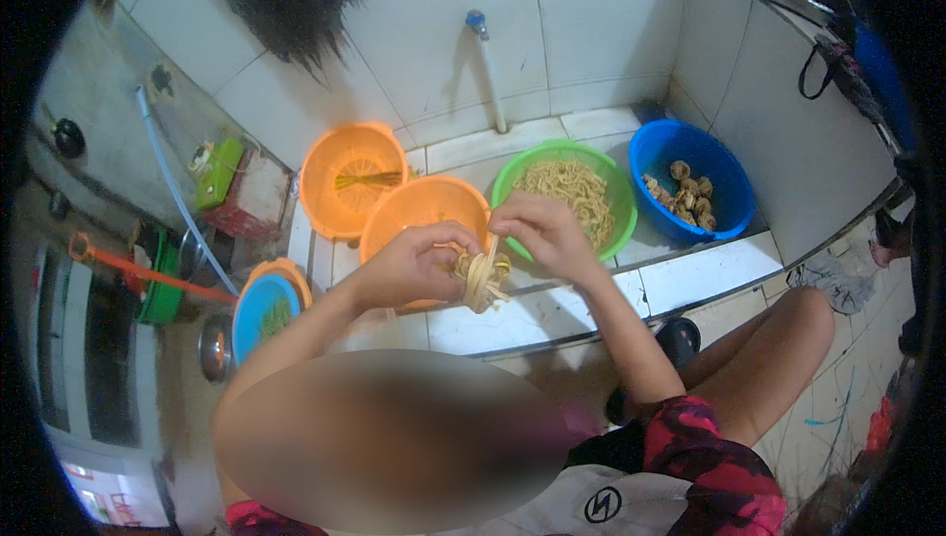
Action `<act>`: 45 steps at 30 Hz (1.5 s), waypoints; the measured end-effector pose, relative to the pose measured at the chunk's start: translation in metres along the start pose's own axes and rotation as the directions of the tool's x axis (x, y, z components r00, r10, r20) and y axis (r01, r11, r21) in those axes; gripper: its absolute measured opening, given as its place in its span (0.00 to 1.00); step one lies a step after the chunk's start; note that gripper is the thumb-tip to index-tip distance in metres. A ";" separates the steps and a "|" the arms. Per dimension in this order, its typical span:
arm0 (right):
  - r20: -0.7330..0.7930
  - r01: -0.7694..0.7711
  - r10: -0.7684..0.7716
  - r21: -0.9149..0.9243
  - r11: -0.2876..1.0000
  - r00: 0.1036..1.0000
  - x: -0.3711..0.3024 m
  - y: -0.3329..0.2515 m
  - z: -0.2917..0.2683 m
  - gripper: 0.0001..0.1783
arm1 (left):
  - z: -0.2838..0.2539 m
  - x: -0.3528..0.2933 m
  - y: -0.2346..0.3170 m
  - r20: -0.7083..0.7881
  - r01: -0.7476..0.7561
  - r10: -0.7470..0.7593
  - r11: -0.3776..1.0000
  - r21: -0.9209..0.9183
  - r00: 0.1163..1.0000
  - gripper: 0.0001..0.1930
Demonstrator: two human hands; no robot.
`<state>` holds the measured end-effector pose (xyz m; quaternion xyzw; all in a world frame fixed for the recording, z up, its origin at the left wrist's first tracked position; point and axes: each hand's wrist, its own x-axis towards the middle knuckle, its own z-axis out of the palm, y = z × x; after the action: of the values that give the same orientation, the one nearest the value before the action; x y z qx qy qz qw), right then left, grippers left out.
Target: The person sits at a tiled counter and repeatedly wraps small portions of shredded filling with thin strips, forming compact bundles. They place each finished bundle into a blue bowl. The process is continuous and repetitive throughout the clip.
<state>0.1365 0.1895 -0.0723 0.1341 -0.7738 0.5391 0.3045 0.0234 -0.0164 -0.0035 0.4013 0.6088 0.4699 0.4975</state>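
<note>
My left hand [419, 265] is closed around a small bundle of pale, noodle-like strands [481, 285], whose loose ends hang out below. Just to the right, my right hand [547, 231] pinches a strand that runs up from the bundle. Both hands are over the near edge of an orange basin [424, 203], hiding part of it. A green basin [623, 203] behind my right hand holds a heap of similar strands [576, 186]. Several rolled brownish bundles [687, 191] lie in a blue basin [734, 221] farther right.
Another orange basin [325, 157] at the back left holds some thin sticks or strips [368, 180]. The basins stand on a white tiled ledge [532, 304]. A pipe with a tap [488, 73] rises behind them. At left are a light-blue basin [248, 319] with greens and an orange handle [158, 275].
</note>
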 end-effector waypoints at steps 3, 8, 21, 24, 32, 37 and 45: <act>-0.148 -0.099 0.137 0.239 0.966 0.979 -0.008 0.011 0.032 0.07 | 0.000 0.004 -0.002 -0.059 -0.226 0.226 0.974 0.006 0.972 0.21; -0.023 -0.100 0.101 0.019 0.995 0.995 -0.021 0.010 0.062 0.06 | -0.003 0.004 0.001 -0.340 -0.211 0.216 0.976 0.052 0.915 0.20; 0.311 0.094 0.064 -0.466 0.880 0.948 0.005 -0.051 0.001 0.09 | -0.001 -0.007 0.013 -0.200 -0.034 0.264 0.677 0.735 0.944 0.20; 0.284 0.140 -0.004 -0.461 0.877 0.959 0.000 -0.046 -0.008 0.09 | 0.002 -0.010 0.010 -0.103 -0.032 0.193 0.591 0.806 0.976 0.21; 0.197 -0.048 0.043 0.022 0.999 0.979 -0.001 -0.010 0.009 0.07 | 0.004 -0.014 0.012 -0.043 -0.072 0.101 0.899 0.433 0.994 0.20; 0.234 -0.508 0.464 0.566 0.649 0.854 -0.006 -0.013 0.024 0.08 | -0.001 -0.016 0.017 -0.064 -0.185 0.208 0.949 0.253 0.976 0.18; -0.013 -0.420 0.618 0.722 0.550 0.786 0.000 -0.020 0.041 0.08 | -0.006 -0.013 0.016 -0.420 0.035 0.102 0.951 0.307 0.902 0.14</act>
<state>0.1341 0.1447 -0.0669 -0.0738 -0.4734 0.8633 0.1583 0.0200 -0.0262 0.0153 0.3704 0.7622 0.4549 0.2736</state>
